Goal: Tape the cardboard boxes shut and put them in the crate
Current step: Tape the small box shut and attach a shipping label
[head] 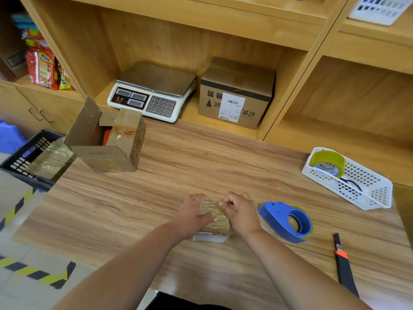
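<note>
Left hand (194, 211): curled round the left side of the small box (216, 221), thumb laid across its top. I judge it is there to steady the box so it cannot slide.
Right hand (241, 212): fingers bent, tips pinching at the far top edge of the small box, apparently pressing tape down (whether a loose tape end sits between them is too small to tell).
Small box: lies on the tabletop (201, 166) near its front edge, between the two hands. Glossy tape already covers its top, and it is not yet in the crate.
Tape dispenser (288, 220): blue, set down just beside the right hand, probably so it stays in reach for another strip.
Utility knife (342, 260): further right by the front edge, apart from the work.
White basket (366, 193): at the far right, holding a spare tape roll (327, 163) (stock, not in use).
Open carton (105, 142): far left on the tabletop, flaps up with things inside, likely more work waiting.
Crate (24, 159): black, beyond the tabletop's left edge and lower, with taped boxes (50, 158) already in it. It sits close enough for a short pass from the left hand.
Shelf: a scale (152, 92) and a labelled sealed carton (237, 95) stand side by side at the back.
</note>
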The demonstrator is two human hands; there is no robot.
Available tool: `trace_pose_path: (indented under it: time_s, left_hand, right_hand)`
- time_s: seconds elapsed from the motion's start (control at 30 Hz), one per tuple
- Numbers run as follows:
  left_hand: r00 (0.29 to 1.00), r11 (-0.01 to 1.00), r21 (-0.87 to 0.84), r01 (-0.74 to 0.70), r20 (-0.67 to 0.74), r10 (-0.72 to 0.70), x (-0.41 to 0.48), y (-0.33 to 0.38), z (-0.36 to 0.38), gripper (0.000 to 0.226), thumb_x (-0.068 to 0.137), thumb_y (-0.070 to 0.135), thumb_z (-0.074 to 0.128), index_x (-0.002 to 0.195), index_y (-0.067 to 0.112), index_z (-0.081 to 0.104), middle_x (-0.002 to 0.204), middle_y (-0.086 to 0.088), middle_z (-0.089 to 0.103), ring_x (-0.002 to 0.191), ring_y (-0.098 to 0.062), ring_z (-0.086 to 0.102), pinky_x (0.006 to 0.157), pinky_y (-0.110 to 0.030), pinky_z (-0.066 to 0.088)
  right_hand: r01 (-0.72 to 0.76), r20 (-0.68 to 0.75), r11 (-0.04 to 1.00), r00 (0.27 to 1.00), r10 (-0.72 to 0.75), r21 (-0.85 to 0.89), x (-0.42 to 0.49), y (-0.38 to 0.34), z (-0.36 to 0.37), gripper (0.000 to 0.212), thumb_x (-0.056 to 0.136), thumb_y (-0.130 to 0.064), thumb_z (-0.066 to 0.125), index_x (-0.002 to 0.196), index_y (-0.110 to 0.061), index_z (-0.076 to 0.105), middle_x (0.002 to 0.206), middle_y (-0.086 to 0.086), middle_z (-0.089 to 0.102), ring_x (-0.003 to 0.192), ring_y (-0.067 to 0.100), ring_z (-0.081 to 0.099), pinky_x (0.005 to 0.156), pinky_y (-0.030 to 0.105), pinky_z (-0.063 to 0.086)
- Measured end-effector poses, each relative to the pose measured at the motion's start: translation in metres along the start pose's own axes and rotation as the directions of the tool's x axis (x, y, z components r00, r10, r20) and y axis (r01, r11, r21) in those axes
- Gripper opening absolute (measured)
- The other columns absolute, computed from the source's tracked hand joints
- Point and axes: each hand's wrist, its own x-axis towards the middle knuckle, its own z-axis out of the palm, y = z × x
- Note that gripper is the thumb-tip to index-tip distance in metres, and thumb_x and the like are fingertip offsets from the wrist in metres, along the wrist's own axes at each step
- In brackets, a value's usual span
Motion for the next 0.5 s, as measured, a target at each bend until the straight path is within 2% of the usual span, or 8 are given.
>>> trace_pose_path:
  time_s: [0.1,0.2,0.27,0.33,0.4,0.47,0.5]
  left_hand:
    - [1.0,1.0,0.012,-0.018,-0.01,0.018,0.001,0.001,0.0,0.036,0.092,0.035,0.055,0.123,0.017,0.051,0.12,0.0,0.048,0.117,-0.013,0.036,0.1,-0.032,0.033]
    - [0.999,0.999,0.003,-0.038,-0.024,0.038,0.002,0.0,-0.001,0.025,0.095,0.03,0.05,0.116,0.017,0.053,0.116,-0.001,0.051,0.114,-0.013,0.039,0.098,-0.03,0.035]
    - [0.997,0.998,-0.012,-0.062,-0.038,0.062,0.002,0.0,-0.001,0.021,0.096,0.026,0.047,0.113,0.016,0.055,0.112,0.001,0.052,0.111,-0.012,0.04,0.094,-0.026,0.034]
    - [0.995,0.995,-0.047,-0.084,-0.053,0.081,0.002,0.001,-0.001,0.016,0.097,0.022,0.046,0.106,0.016,0.057,0.105,0.003,0.052,0.104,-0.01,0.042,0.089,-0.024,0.033]
    - [0.992,0.986,-0.117,-0.116,-0.058,0.11,0.001,0.001,-0.002,0.015,0.098,0.016,0.044,0.099,0.014,0.059,0.1,0.002,0.056,0.099,-0.008,0.044,0.086,-0.025,0.034]
    - [0.995,0.975,-0.199,-0.103,-0.029,0.099,0.0,-0.001,-0.003,0.019,0.1,0.015,0.041,0.1,0.017,0.06,0.118,0.002,0.056,0.113,-0.005,0.042,0.094,-0.023,0.03]
    - [0.997,0.969,-0.235,-0.075,-0.003,0.076,-0.001,-0.001,-0.004,0.021,0.101,0.017,0.04,0.103,0.023,0.06,0.13,0.005,0.048,0.124,-0.003,0.035,0.1,-0.021,0.025]
  right_hand:
    - [0.01,0.032,0.998,0.999,-0.008,-0.065,-0.004,0.0,-0.003,0.012,0.083,-0.041,0.067,0.087,-0.031,0.063,0.088,-0.007,0.045,0.092,0.021,0.05,0.08,0.03,0.042]
    - [0.036,0.183,0.981,0.983,-0.001,-0.19,-0.009,0.001,-0.008,0.05,0.068,-0.06,0.072,0.108,-0.036,0.056,0.1,-0.011,0.041,0.1,0.013,0.041,0.084,0.026,0.035]
    - [0.059,0.235,0.97,0.972,-0.002,-0.236,-0.013,0.001,-0.008,0.071,0.058,-0.069,0.071,0.117,-0.036,0.049,0.102,-0.016,0.037,0.102,0.01,0.034,0.086,0.026,0.031]
    - [0.044,0.218,0.975,0.976,0.005,-0.219,-0.015,-0.001,-0.005,0.068,0.06,-0.069,0.07,0.115,-0.036,0.047,0.1,-0.017,0.036,0.1,0.009,0.031,0.084,0.026,0.029]
    - [0.065,0.177,0.975,0.984,-0.027,-0.211,-0.015,-0.005,-0.003,0.051,0.065,-0.065,0.069,0.101,-0.036,0.046,0.093,-0.02,0.038,0.093,0.002,0.028,0.078,0.027,0.027]
    - [0.073,0.128,0.978,0.991,-0.049,-0.196,-0.015,-0.009,-0.002,0.039,0.072,-0.058,0.069,0.089,-0.033,0.044,0.082,-0.019,0.039,0.085,-0.007,0.027,0.075,0.028,0.026]
    - [0.066,0.106,0.98,0.993,-0.047,-0.185,-0.015,-0.01,-0.002,0.036,0.075,-0.055,0.069,0.085,-0.032,0.043,0.079,-0.017,0.039,0.085,-0.011,0.026,0.074,0.029,0.026]
